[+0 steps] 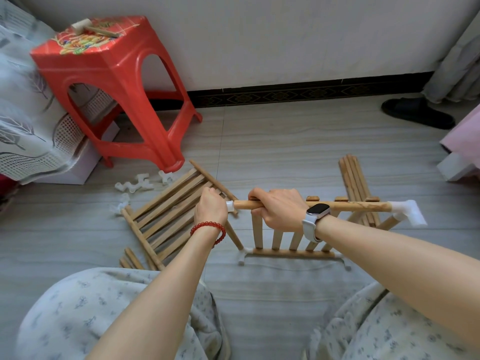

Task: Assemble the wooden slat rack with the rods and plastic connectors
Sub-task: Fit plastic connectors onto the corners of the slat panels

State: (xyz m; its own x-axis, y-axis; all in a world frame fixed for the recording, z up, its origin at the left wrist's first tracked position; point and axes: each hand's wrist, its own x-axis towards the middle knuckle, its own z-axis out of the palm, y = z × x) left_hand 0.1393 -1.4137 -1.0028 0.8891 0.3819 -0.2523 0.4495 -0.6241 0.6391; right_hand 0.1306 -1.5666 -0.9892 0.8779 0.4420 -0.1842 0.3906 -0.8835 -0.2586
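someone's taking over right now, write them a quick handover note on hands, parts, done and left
Left hand pinches a white connector at the rod's near end. Right hand grips the top rod of the upright slat panel.
Done: the panel has three corner connectors.
Left: seat this one; then add the second slat panel, loose rods and spare connectors on the floor. Mallet lies on the red stool.

head-worn view, facing down, near floor (pixel 285 152)
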